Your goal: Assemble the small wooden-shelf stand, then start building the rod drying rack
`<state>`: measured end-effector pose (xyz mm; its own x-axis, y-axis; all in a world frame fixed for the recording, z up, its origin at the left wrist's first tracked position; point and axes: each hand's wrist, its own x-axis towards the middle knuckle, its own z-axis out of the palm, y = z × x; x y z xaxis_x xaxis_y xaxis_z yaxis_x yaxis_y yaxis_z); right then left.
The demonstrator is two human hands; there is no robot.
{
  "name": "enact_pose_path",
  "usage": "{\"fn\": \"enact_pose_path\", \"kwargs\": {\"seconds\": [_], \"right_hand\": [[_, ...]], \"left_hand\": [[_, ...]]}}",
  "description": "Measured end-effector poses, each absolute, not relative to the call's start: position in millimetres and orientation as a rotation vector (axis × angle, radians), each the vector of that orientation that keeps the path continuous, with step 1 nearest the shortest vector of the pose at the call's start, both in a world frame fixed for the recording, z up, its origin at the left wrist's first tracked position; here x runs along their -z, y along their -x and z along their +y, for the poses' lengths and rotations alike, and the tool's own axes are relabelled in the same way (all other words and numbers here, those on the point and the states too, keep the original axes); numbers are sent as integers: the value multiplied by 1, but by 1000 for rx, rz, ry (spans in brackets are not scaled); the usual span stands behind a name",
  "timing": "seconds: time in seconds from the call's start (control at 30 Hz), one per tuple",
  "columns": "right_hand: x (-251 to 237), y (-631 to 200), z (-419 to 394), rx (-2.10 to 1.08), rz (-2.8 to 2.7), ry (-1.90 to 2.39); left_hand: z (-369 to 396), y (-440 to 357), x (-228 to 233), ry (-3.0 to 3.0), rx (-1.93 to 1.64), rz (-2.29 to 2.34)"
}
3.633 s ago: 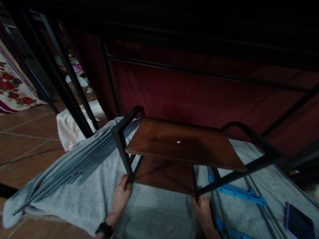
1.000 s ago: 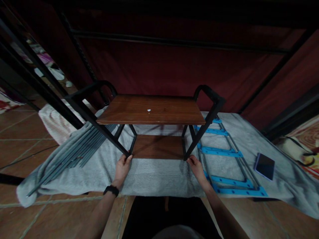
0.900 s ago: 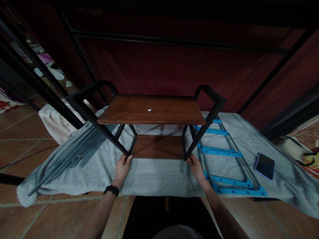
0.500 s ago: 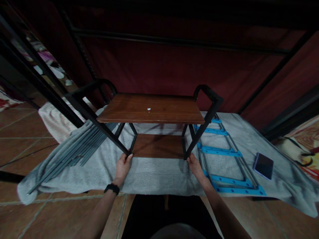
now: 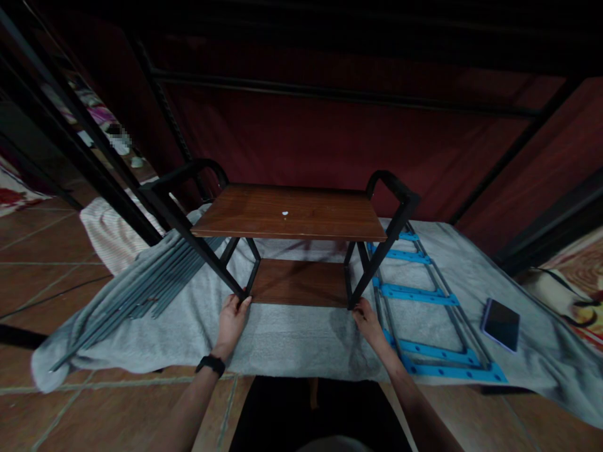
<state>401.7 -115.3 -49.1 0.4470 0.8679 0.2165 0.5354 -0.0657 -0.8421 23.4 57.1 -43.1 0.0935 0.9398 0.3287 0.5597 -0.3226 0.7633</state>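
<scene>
Two-tier shelf rack on a floor blanket, shown left to right. At far left a bundle of grey metal rods (image 5: 136,292) lies loose on the grey blanket (image 5: 292,339), which is spread over the tiled floor (image 5: 42,251); the rods are joined to nothing visible. The left hand (image 5: 232,318), with a black wristband (image 5: 210,364) on the wrist, has its fingers curled around the foot of the rack's near left leg, where that leg meets the blanket.

At centre stands the shelf rack (image 5: 292,242), upright on the blanket: a black metal frame with a curved handle at each end, an upper wooden board (image 5: 292,212) and a lower wooden board (image 5: 301,282) both seated in the frame. Judged from this, the rack's main structure appears assembled, and both hands are placed as if steadying or adjusting it at the base. Whether fasteners are tightened cannot be told.

The right hand (image 5: 366,319) grips the foot of the near right leg in the same way. Just beside it lies a flat frame of grey rods with blue cross-brackets (image 5: 414,295), touching the blanket and separate from the rack. Farther right, well apart, a dark phone (image 5: 502,324) rests on the blanket. The loose rods and bracketed frame suggest parts not yet fitted.
</scene>
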Motion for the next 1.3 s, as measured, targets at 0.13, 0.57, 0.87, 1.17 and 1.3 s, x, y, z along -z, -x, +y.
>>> {"fn": "enact_pose_path", "kwargs": {"seconds": [0.13,0.57,0.87,1.17,1.3], "right_hand": [[41,-394,-117,-393,-1245,1752],[40,-386,-112,-40,-1436,2020],[40,-381,-112,12,-1403,2016],[40,-381,-114,54,-1413,2014],[38,-384,-114,-3,-1431,2003]], "left_hand": [[52,-25,35,-2058,-1123,1522],[49,-24,32,-2161,-1095,1628],[48,-23,34,-2150,-1077,1635],[52,-8,29,-1964,-1017,1429],[57,-2,30,-1709,-1037,1367]]}}
